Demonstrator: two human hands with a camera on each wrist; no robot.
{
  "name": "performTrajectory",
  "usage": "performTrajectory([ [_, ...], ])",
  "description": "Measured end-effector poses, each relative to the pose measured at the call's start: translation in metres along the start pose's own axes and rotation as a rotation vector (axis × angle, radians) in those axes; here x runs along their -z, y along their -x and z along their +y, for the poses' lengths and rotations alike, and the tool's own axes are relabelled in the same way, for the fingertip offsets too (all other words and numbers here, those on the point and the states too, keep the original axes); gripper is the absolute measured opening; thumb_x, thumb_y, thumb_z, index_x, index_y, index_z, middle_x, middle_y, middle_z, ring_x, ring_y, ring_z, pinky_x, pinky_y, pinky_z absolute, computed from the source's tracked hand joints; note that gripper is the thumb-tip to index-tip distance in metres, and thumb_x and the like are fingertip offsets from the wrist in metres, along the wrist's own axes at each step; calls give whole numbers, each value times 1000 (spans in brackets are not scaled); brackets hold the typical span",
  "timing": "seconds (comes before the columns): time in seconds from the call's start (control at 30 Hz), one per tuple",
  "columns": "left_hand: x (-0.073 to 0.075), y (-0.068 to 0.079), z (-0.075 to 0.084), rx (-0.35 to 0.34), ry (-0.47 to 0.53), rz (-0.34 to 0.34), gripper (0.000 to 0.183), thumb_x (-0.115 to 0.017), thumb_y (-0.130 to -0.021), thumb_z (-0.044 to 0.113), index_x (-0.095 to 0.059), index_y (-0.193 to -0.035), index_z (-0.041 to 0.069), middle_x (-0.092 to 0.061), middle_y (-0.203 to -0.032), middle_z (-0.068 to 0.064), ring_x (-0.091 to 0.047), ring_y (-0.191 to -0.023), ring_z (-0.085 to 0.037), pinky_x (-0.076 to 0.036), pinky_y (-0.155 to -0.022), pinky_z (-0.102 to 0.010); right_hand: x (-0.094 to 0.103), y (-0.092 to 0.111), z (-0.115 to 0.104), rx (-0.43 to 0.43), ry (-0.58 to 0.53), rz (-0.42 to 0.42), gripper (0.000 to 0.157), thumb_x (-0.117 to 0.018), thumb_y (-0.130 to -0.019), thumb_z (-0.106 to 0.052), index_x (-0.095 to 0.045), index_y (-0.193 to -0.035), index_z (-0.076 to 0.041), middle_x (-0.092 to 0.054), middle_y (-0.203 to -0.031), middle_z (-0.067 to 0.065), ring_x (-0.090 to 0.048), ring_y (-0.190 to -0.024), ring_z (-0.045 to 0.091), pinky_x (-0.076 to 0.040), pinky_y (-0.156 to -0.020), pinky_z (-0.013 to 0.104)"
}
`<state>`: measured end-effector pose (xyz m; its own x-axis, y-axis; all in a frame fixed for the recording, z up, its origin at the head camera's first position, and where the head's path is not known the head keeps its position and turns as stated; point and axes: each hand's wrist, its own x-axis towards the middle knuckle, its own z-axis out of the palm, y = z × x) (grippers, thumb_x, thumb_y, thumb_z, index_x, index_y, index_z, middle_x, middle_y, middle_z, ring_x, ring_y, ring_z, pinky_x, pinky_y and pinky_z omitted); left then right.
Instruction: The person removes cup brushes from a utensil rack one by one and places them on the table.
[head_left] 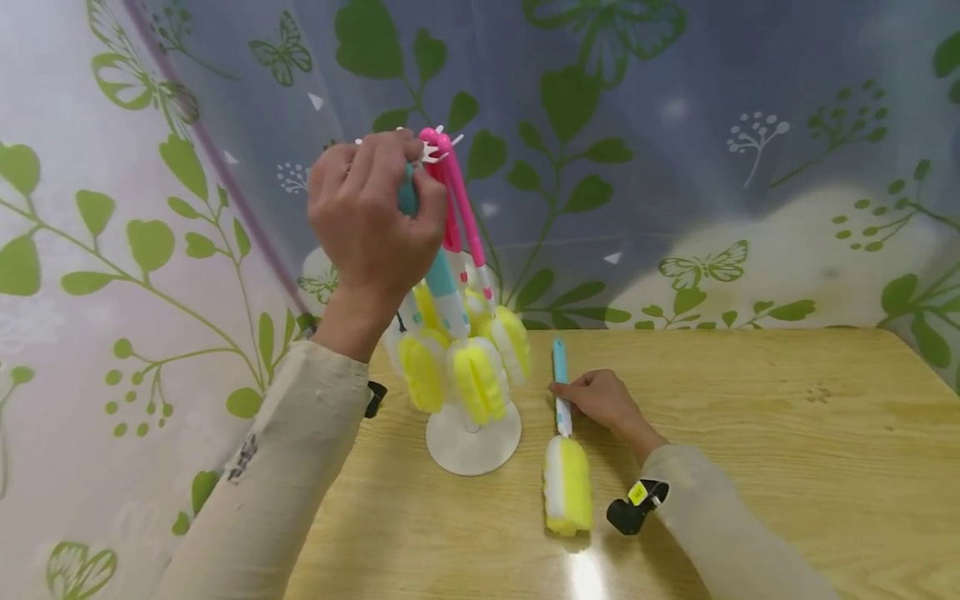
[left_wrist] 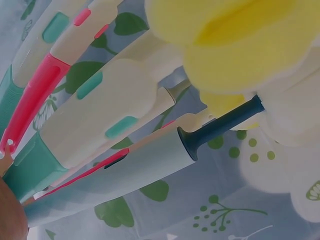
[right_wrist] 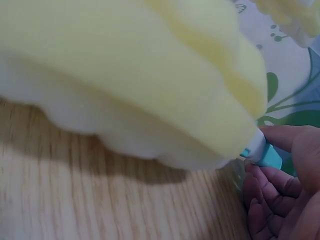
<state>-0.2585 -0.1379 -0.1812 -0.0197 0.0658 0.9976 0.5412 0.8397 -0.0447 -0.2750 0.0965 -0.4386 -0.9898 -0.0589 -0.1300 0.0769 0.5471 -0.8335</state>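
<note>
Currently, the left grip [head_left: 378, 204] is clasping a teal-handled brush [head_left: 451, 310], a white stand [head_left: 473, 457] standing below it; the right grip [head_left: 606, 402] is pinching a blue-handled brush [head_left: 566, 458].

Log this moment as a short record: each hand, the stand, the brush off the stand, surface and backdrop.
Left hand: raised at the stand's top, fingers curled round the handle of a blue-handled brush
Right hand: pinches the handle of the loose brush
Loose brush: blue-and-white handle, yellow-and-white sponge head; right of the stand
Stand: white round base; several sponge brushes hang, some with pink handles
Surface: wood-grain table
Backdrop: cloth with green leaves and butterflies
</note>
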Motion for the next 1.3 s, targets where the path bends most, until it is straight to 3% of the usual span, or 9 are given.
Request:
performTrajectory([
  [0.37, -4, -3, 6, 5, 30, 20, 22, -50, -82, 17, -68, -83, 4, -71, -89, -3, -59, -80, -29, -43, -87, -38, 1, -2, 3, -29, 238, -12, 42, -63, -81, -57, -70, -75, -16, -62, -60, -1, -48, -50, 13, -33, -45, 26],
  [0.57, 0, -2, 4, 6, 15, 17, 22, -50, -82, 16, -68, -83, 3, -71, -90, -4, -60, -80, -28, -43, -87, -38, -6, -2, 2, -33, 299, -8, 46, -63, -79, -62, -61, -67, -17, -52, -54, -4, -41, -48, 11, -27, -44, 26],
  [0.7, 1, -2, 2, 11, 11, 19, 22, -51, -82, 17, -68, -83, 3, -71, -90, -4, -61, -82, -28, -42, -88, -38, -11, -3, 0, -21, 308, 0, 49, -62, -79, -63, -51, -61, -19, -41, -50, -6, -33, -45, 11, -21, -44, 26],
  [1.0, 2, 0, 2, 37, 35, 31, 24, -50, -83, 18, -68, -82, 3, -72, -89, -4, -61, -81, -28, -42, -88, -39, -11, 1, 2, -20, 267, -26, 55, -57, -78, -70, -48, -60, -19, -42, -50, -5, -28, -45, 11, -18, -44, 25],
  [1.3, 0, -2, 5, 51, 18, 26, 28, -56, -83, 29, -70, -79, 5, -72, -87, -3, -61, -79, -27, -44, -83, -39, -2, 4, 3, 1, 191, -47, 49, -53, -87, -61, -68, -85, -14, -64, -72, -1, -53, -59, 16, -35, -51, 29],
])
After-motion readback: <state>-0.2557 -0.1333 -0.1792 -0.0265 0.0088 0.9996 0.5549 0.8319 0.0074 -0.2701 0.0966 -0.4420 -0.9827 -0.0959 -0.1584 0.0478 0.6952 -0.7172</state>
